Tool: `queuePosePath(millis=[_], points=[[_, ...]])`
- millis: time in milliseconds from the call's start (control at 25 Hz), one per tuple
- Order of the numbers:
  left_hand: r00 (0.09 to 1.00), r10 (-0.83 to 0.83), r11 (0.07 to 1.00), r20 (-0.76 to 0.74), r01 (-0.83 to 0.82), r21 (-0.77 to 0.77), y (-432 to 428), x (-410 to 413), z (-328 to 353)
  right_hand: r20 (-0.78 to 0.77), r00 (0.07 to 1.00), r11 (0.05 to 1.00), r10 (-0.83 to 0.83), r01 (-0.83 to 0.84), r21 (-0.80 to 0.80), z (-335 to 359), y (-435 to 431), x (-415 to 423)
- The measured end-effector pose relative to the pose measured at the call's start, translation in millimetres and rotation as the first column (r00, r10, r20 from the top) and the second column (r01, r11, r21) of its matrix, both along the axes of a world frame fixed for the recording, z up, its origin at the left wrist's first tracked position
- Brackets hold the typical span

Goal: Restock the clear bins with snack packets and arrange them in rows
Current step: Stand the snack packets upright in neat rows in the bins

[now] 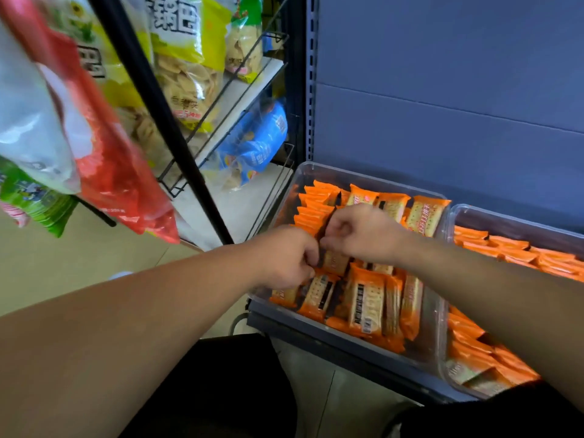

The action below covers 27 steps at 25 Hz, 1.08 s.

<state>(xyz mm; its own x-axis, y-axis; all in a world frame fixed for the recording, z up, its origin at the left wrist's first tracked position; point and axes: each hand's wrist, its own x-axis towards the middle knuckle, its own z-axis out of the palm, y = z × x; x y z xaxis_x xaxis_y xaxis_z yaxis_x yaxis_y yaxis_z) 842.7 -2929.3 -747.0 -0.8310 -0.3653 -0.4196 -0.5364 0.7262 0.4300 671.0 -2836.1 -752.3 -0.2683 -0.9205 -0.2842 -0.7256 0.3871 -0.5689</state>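
L hand (284, 257) & R hand (360, 235) meet over clear bin (313, 172), fingers curled, both pinching one orange cracker packet (335, 263) above loose packets (366, 305).

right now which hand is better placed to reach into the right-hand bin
Right. The right hand is nearer the second clear bin, forearm crossing it; the left hand sits at the far side of the first clear bin. Both pinch one cracker packet.

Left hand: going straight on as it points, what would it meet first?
The left hand points toward the right hand; it would first meet the orange packet both seem to pinch between them. Depth unclear.
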Motion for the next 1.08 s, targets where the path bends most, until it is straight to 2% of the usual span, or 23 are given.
queuePosePath(millis=[80,160,280,440,600,680,760,920,1080], points=[[0.975,-0.221,0.971,0.02,0.221,-0.089,4,-23,-17,0.2,0.972,0.99,-0.123,0.133,-0.039,8,19,-21],[0.909,-0.4,0.903,0.116,0.413,-0.118,3,-45,-31,0.272,0.949,0.982,-0.162,0.182,-0.047,12,35,-34],[0.811,-0.518,0.83,0.272,0.554,-0.071,-5,-62,-46,0.335,0.925,0.982,-0.177,0.191,-0.006,16,51,-47],[0.724,-0.549,0.803,0.417,0.596,0.022,-5,-72,-55,0.397,0.894,0.978,-0.206,0.198,0.062,18,62,-59],[0.758,-0.493,0.862,0.427,0.492,0.12,-1,-81,-57,0.4,0.887,0.973,-0.23,0.209,0.096,15,59,-57],[0.753,-0.497,0.863,0.431,0.479,0.159,-1,-83,-56,0.397,0.888,0.972,-0.233,0.203,0.117,16,57,-56],[0.775,-0.5,0.863,0.386,0.483,0.148,-5,-79,-51,0.395,0.888,0.971,-0.235,0.201,0.126,17,57,-56],[0.858,-0.472,0.881,0.201,0.455,0.129,-11,-66,-42,0.374,0.899,0.973,-0.228,0.198,0.117,18,56,-57],[0.847,-0.481,0.875,0.227,0.479,0.07,-2,-56,-38,0.372,0.906,0.978,-0.203,0.172,0.114,22,59,-53]])
